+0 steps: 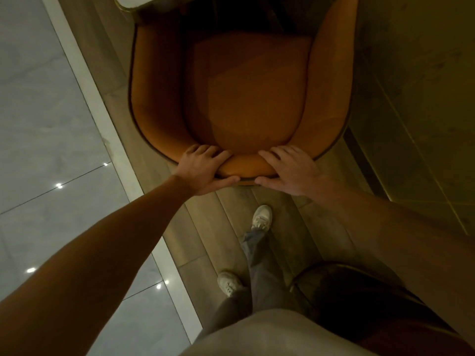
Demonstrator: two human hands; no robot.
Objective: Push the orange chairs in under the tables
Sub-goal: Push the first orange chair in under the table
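An orange upholstered tub chair (241,98) with a dark piped rim fills the upper middle of the head view, its seat facing away from me. My left hand (205,170) grips the top of its backrest, fingers inside and thumb behind. My right hand (290,170) grips the same backrest just to the right. A pale table edge (136,2) shows at the top, just beyond the chair's left arm. The chair's legs are hidden.
Wooden plank floor lies under the chair and my feet (262,217). Glossy grey tiles (43,124) with a white border strip run along the left. A greenish wall panel (416,98) stands close on the right. Another dark chair back (359,291) sits at my lower right.
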